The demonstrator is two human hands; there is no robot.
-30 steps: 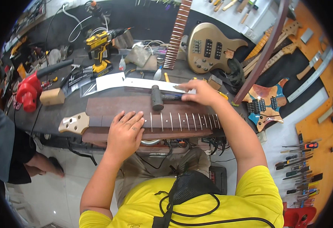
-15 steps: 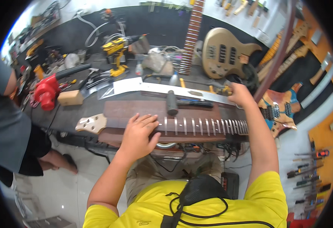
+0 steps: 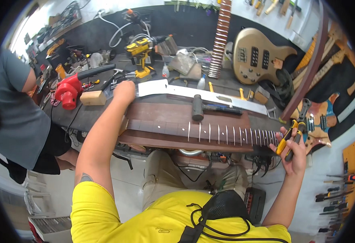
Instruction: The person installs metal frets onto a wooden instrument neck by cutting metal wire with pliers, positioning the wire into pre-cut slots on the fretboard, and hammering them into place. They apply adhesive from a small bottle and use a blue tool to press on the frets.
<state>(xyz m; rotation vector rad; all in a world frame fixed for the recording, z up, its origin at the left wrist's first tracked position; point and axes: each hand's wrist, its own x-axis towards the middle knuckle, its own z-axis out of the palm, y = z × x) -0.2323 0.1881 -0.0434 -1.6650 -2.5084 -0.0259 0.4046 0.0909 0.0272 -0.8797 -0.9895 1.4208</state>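
My right hand (image 3: pixel 298 161) grips a pair of end-cutting pliers (image 3: pixel 292 139) with yellow and black handles, jaws upward, beside the right end of a guitar neck (image 3: pixel 169 129). The dark fretboard carries metal frets over its right part, and bare slots show toward the left. My left hand (image 3: pixel 125 92) is reaching across the bench to the clear plastic and thin metal pieces (image 3: pixel 114 81) left of a white sheet (image 3: pixel 151 87). Its fingers are curled closed; what they hold is hidden. A dark-headed hammer (image 3: pixel 197 108) lies on a brown wooden board (image 3: pixel 157 111) behind the neck.
A red blower (image 3: pixel 68 94), a wooden block (image 3: pixel 93 98) and a yellow drill (image 3: pixel 139 54) stand at the back left. A gold bass body (image 3: pixel 246 60) and a fretted neck (image 3: pixel 221 44) lean behind. Another person (image 3: pixel 27 117) stands at the left.
My left hand has left the neck and reached to the far left of the bench. My right hand has come back from the far right bench and now holds the pliers.
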